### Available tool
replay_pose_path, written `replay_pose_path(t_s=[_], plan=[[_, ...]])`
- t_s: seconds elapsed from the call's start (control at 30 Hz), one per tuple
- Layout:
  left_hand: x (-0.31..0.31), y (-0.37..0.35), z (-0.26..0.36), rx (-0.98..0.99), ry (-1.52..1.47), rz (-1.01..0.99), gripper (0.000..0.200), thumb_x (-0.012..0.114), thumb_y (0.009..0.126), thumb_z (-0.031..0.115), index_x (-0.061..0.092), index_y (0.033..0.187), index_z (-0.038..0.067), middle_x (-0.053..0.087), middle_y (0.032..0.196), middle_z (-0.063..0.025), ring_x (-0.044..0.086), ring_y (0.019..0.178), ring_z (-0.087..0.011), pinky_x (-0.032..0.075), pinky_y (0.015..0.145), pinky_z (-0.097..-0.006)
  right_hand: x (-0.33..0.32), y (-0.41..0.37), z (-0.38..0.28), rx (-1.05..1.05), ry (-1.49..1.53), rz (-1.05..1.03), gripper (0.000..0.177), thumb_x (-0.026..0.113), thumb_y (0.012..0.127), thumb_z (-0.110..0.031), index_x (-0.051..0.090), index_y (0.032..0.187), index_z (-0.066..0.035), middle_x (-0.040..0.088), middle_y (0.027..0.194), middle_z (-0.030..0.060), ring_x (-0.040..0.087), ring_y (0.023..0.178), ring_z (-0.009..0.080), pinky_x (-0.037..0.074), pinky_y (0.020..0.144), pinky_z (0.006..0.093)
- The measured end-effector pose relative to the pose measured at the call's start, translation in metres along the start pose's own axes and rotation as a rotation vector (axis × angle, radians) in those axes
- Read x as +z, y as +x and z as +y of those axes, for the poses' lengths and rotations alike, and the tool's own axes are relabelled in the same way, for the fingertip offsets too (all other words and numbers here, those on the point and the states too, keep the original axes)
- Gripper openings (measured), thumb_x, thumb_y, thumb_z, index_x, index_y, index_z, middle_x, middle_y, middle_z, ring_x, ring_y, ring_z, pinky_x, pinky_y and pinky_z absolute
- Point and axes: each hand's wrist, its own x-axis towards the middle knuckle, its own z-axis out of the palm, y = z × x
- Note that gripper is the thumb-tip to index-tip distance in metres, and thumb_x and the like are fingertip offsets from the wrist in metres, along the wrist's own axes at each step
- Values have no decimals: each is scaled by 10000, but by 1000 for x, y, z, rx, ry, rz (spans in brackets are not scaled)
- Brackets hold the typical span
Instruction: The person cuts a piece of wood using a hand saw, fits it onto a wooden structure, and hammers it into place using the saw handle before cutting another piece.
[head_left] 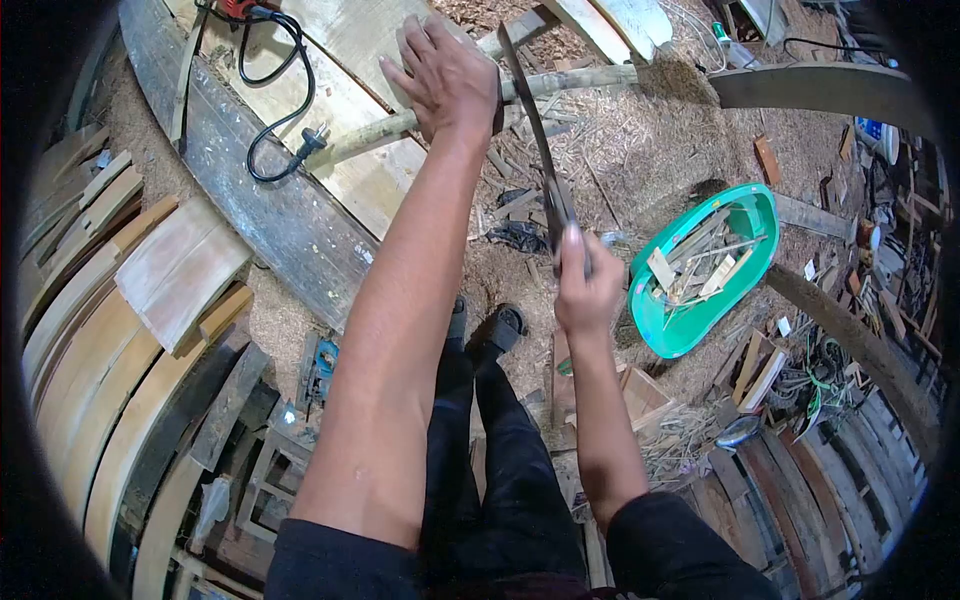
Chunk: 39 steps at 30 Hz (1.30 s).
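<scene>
A long, pale wooden pole (572,82) runs across the top of the view and over the pale boards (370,165). My left hand (447,85) lies across the pole and presses it down, fingers spread on its far side; my thumb is hidden. In my right hand (588,285) is a machete (540,130) with a long dark blade, gripped by its handle. The blade points away from me, and its upper part overlaps the pole just right of my left hand.
A black power cable (305,75) with a plug (312,140) lies on the boards. On the shaving-covered floor stands a green tub (668,338) holding wood scraps. Stacked planks (110,360) line the left side. A curved timber (830,90) reaches in at upper right.
</scene>
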Motion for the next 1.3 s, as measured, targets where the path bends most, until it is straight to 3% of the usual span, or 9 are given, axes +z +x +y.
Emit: replay_pose_path(t_s=[0.07,0.23,0.43,0.53,0.63,0.77,0.9,0.93,1.3], plan=[[10,-2,-4,8,61,100,421,493,916,175,490,1313,35,456,1403,-174,372,1378,-311,173,1169,-568,9,10,0,-20,-13,-14,315,593,971,-223,613,745,-5,466,545,-9,436,530,71,342,477,288],[4,-3,-2,-13,5,8,442,456,947,205,436,1335,-7,406,1432,-202,311,1412,-325,123,1181,-577,-6,-41,0,-36,-38,39,338,596,972,-244,599,743,4,449,536,27,400,528,77,331,470,315],[9,-3,-4,-4,33,100,409,478,922,185,509,1297,26,460,1402,-169,372,1382,-313,181,1167,-579,10,27,-26,69,-74,-41,314,596,966,-216,606,737,-1,454,545,29,422,531,72,345,475,295],[9,0,-3,10,53,112,412,481,922,186,500,1302,28,463,1394,-169,387,1368,-315,189,1155,-590,9,4,-20,-68,-45,8,333,597,968,-227,594,720,-5,438,536,22,411,525,66,330,466,291],[0,2,1,-36,-24,-33,444,440,943,184,425,1338,-20,385,1448,-197,287,1424,-333,86,1182,-594,0,-42,-5,62,29,34,370,606,970,-245,558,694,-5,430,532,6,392,525,62,314,460,291],[7,15,11,-88,-23,-36,479,474,913,180,405,1344,-17,373,1451,-180,253,1438,-323,91,1166,-617,1,-20,8,18,45,39,379,594,981,-250,545,690,-12,441,541,-20,400,535,45,315,465,274],[18,18,11,-81,-37,101,433,443,928,182,443,1316,-9,411,1440,-181,337,1409,-317,90,1185,-571,-1,-1,-7,23,68,33,378,576,990,-244,537,685,-25,442,546,-37,392,530,41,309,464,268],[15,20,10,-105,-34,-19,519,513,880,175,388,1356,9,347,1483,-145,244,1452,-307,66,1170,-620,-5,-4,-12,16,60,22,376,577,990,-244,537,686,-26,438,548,-38,388,531,42,306,464,269],[17,22,12,-69,105,-29,490,473,936,203,379,1395,58,370,1479,-164,264,1454,-284,72,1179,-599,-21,6,-17,59,0,-62,325,605,960,-230,576,717,-16,449,564,-26,401,557,61,334,499,279]])
